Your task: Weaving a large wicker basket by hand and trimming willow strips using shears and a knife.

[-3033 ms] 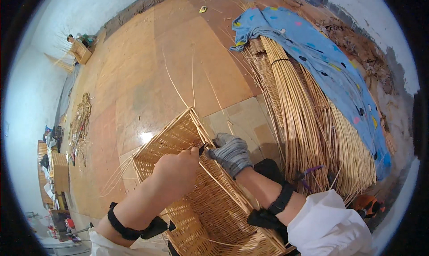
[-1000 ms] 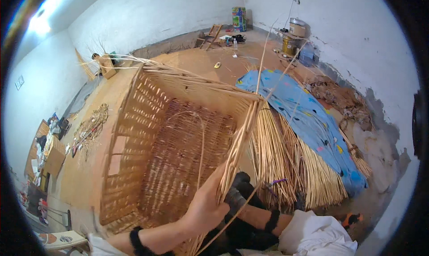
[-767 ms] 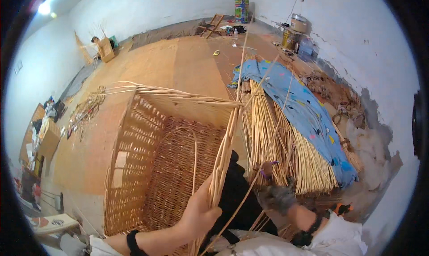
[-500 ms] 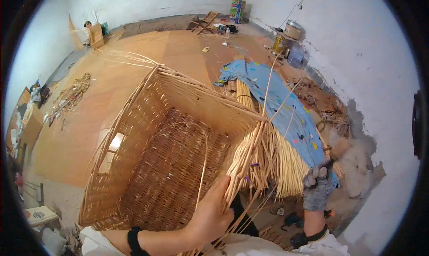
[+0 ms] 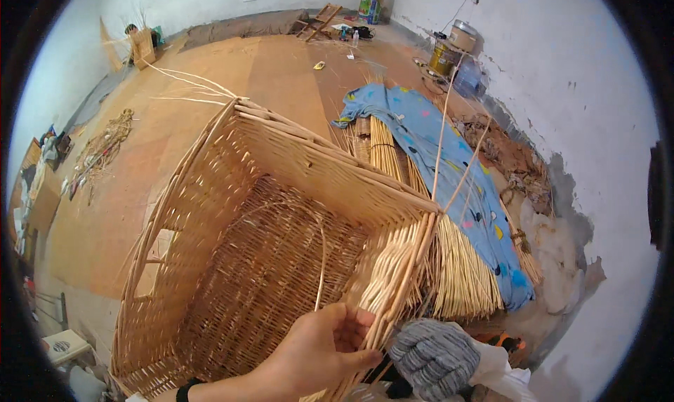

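A deep rectangular wicker basket (image 5: 281, 262), woven from tan rods, is tilted toward me, its open top facing up. Bare, my left hand (image 5: 330, 342) reaches across its inside and closes on the near right wall by the rim, fingers curled. One loose rod (image 5: 322, 262) rises from beside that hand and arcs over the basket floor. My right hand (image 5: 435, 360), in a grey knit glove, is a closed fist just outside the same wall; whatever it holds is hidden. Long rod ends (image 5: 449, 135) stick up from the basket's right corner.
Beyond the basket to the right, bundled peeled rods (image 5: 463, 276) lie partly beneath a blue patterned cloth (image 5: 449, 163). Scraps (image 5: 105, 146) litter the floor at left. A wooden folding stool (image 5: 320, 22) stands far back. Buckets (image 5: 442, 57) stand by the right wall.
My gloved right hand has come from the far right to the basket's near right wall. My left hand has shifted lower along that wall, with fingers curled inside. The basket has tilted slightly.
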{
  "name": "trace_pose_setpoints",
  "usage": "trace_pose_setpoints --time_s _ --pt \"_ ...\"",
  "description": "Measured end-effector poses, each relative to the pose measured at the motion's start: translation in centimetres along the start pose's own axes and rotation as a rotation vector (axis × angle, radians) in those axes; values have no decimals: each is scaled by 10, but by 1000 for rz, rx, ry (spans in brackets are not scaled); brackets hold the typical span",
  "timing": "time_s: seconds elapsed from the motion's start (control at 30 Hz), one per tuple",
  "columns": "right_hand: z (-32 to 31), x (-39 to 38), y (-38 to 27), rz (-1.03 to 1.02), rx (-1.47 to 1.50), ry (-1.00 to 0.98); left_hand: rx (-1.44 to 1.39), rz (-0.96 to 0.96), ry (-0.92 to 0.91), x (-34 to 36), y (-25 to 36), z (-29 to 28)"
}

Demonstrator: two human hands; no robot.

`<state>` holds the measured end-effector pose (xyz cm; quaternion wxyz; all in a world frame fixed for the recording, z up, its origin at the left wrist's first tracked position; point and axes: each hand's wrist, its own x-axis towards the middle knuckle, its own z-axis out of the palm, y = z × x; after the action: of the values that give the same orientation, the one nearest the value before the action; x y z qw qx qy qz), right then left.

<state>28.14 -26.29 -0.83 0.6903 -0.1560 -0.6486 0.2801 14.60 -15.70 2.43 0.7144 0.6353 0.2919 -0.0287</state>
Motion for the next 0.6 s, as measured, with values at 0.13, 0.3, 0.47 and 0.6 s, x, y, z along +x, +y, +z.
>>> trace_pose_setpoints --time_s 0.13,0.3,0.47,0.6 --pt "-4 6 7 22 16 -31 -44 -53 -18 3 -3 -3" --pt "-6 9 13 52 22 -58 -193 161 38 -1 -6 -1" --pt "-5 8 15 74 30 -75 -183 60 2 -5 -3 -1" --pt "-8 7 15 89 34 -76 -193 91 -3 -2 -11 3"
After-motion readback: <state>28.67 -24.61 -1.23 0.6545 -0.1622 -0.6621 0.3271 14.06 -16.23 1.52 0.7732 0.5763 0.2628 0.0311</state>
